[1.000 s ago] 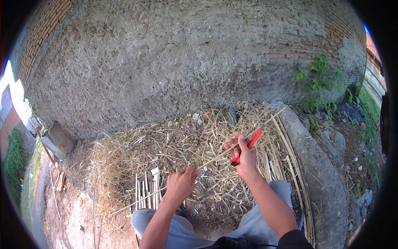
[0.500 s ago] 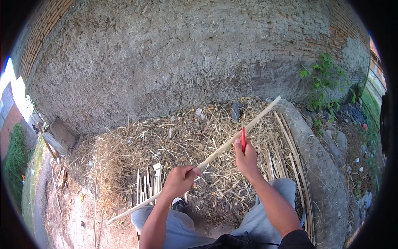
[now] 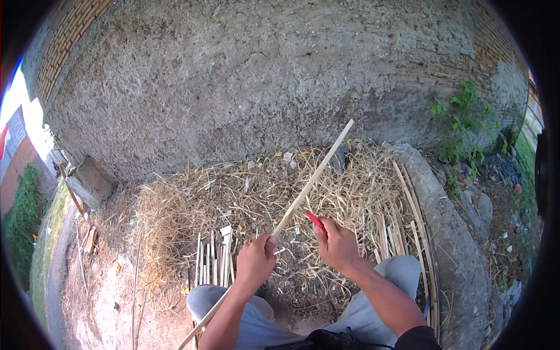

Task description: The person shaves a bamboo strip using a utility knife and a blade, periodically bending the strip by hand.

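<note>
My left hand [image 3: 255, 261] is closed around a long, pale bamboo strip [image 3: 315, 177]. The strip slants from the wall side at upper right down past my left forearm. In my closed right hand [image 3: 338, 245] is a slim red tool [image 3: 315, 220], its tip pointing up and left toward the strip. A small gap shows between tool and strip; the tool's exact kind cannot be made out. Curly pale shavings [image 3: 169, 219] cover the ground beyond both hands.
Cut strips [image 3: 213, 256] lie by my left knee, and longer strips [image 3: 417, 219] lie by my right knee. A rough wall [image 3: 245, 81] rises ahead. A stone edge [image 3: 455, 256] runs along the right, with a green plant [image 3: 464, 122] at the wall's foot.
My right hand has come down and left, away from the upper strip, with the red tool now tilted left. The strip has swung steeper, its far end moving left.
</note>
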`<state>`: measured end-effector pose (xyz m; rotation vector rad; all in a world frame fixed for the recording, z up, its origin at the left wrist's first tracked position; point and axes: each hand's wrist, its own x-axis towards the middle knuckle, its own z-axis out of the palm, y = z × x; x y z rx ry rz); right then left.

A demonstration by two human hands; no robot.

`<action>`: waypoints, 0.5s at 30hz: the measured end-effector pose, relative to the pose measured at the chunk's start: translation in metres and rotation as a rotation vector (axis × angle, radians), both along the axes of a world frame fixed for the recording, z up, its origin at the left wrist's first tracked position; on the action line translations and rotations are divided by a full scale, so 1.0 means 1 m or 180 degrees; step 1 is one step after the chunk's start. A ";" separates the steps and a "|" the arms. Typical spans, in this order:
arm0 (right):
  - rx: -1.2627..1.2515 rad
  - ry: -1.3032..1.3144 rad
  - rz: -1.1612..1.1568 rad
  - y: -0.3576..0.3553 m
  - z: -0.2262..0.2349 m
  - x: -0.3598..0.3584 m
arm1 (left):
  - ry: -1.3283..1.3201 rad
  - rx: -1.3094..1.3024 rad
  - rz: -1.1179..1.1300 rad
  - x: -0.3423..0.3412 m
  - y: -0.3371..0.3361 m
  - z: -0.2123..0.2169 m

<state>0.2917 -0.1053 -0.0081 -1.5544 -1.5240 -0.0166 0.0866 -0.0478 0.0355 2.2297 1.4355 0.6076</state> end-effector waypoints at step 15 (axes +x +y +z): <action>-0.0772 -0.0797 0.0243 -0.008 -0.023 0.003 | -0.1609 -0.3454 -0.0561 -0.007 0.002 -0.058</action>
